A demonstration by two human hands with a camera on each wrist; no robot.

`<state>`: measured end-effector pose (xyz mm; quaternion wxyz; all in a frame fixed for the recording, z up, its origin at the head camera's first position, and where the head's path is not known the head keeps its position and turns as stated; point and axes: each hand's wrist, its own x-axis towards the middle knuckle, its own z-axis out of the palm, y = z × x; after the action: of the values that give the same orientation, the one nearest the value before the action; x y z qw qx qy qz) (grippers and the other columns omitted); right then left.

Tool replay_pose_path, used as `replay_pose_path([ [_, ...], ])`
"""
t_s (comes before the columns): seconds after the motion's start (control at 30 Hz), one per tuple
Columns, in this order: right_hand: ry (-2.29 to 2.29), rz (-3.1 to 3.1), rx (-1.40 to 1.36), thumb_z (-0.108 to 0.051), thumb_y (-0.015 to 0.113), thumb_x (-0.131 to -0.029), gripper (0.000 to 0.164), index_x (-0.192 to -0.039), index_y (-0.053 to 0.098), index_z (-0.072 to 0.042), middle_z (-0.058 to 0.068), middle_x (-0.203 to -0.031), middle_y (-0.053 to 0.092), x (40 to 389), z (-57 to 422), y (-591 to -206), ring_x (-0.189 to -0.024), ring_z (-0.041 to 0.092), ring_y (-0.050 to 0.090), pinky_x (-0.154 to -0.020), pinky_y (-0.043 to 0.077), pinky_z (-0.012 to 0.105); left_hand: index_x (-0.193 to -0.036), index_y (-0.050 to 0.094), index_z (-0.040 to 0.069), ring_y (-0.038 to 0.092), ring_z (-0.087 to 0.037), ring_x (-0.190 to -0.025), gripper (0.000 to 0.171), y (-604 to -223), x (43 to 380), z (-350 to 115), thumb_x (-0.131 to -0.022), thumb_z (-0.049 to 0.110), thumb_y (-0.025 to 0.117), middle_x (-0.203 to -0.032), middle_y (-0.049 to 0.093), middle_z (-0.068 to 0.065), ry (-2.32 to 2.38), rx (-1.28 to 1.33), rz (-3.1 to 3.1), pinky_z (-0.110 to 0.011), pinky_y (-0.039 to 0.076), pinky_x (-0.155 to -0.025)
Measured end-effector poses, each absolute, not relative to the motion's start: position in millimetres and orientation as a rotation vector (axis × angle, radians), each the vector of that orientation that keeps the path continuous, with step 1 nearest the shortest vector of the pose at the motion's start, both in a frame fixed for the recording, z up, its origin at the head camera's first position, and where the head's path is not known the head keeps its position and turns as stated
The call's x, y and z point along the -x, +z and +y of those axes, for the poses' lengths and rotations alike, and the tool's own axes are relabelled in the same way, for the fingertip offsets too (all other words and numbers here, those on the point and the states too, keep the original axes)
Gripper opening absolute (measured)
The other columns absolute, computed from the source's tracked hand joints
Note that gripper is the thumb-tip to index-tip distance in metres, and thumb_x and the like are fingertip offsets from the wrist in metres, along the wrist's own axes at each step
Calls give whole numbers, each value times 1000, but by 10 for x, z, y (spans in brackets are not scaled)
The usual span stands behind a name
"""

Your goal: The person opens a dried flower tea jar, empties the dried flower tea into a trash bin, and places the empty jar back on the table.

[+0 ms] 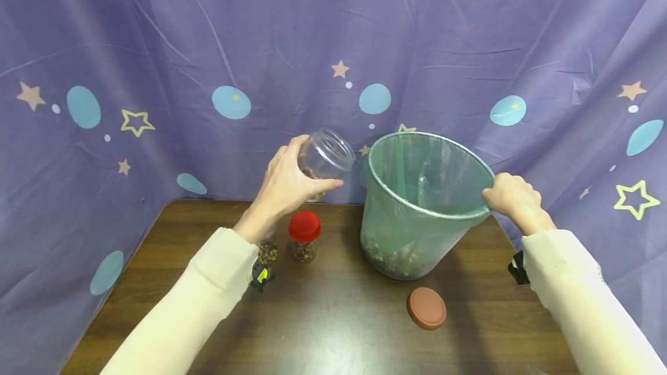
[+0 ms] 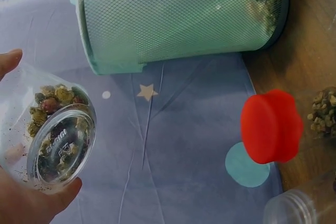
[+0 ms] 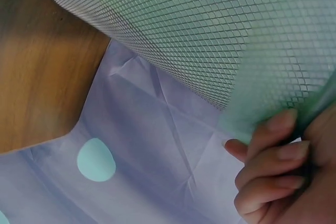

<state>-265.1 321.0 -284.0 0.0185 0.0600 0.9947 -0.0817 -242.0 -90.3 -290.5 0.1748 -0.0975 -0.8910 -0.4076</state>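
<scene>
My left hand [image 1: 289, 181] grips a clear jar [image 1: 327, 158] above the table, its open mouth tilted up and toward the bin. Dried flower buds [image 2: 58, 100] lie inside near the jar's base, as the left wrist view shows. On the right, my right hand [image 1: 513, 198] holds the rim of a mesh wastebasket [image 1: 417, 230] lined with a thin green bag. The fingers [image 3: 273, 153] curl over that rim in the right wrist view. Bits of dried plant matter [image 1: 396, 259] show through the lower wall of the wastebasket, which leans slightly.
A jar with a red lid [image 1: 304, 224] stands left of the wastebasket. Partly behind my left wrist is another clear jar [image 1: 268, 252] with dried bits. A round reddish-brown lid [image 1: 426, 308] lies in front of the wastebasket on the wooden table [image 1: 323, 328]. Behind hangs a purple curtain [image 1: 292, 33].
</scene>
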Motion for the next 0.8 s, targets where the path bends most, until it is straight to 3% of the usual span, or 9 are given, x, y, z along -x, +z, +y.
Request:
replay_pose_path([
  [0.53,-380,3102,-243,-22,44,-82,22,-77,54,-2,32,-99,60,2627,3218,-2872,-93,52,59,-63,46,54,-137,44,11,55,-27,-114,96,-2704,2550,-698,-62,54,86,-128,57,-9,-1170,204,-2507,-46,46,-98],
  [0.8,-375,3108,-278,-23,44,-83,24,-79,56,-1,34,-103,60,2642,3205,-2903,-96,54,58,-64,46,54,-134,48,14,55,-33,-116,91,-2637,2616,-559,-60,50,87,-127,58,-12,-967,298,-2536,-48,46,-99],
])
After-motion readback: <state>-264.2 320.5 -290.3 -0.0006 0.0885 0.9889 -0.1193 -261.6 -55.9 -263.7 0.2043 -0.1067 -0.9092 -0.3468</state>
